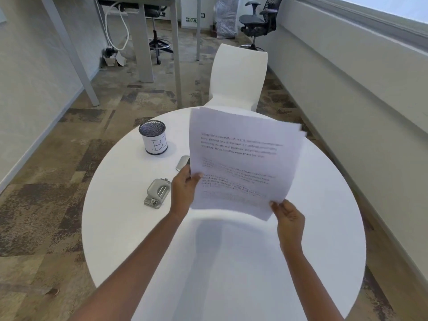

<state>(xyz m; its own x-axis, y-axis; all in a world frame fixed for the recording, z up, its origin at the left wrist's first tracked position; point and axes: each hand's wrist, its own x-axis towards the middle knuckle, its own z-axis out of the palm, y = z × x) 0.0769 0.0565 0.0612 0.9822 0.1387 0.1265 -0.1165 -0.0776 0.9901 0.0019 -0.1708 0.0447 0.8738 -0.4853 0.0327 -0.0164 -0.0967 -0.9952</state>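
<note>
A thin stack of printed white sheets (243,158) is held up above the round white table (231,262), tilted toward me. My left hand (185,188) grips the stack's left edge, thumb on the front. My right hand (289,216) pinches the bottom right corner. The sheets' top right edges are slightly fanned apart.
On the table's left part lie a grey hole punch (157,193), a black mesh pen cup (153,140) labelled "B1", and a small silver object (182,162) partly behind the paper. A white chair (238,77) stands across the table. Desks and office chairs fill the back.
</note>
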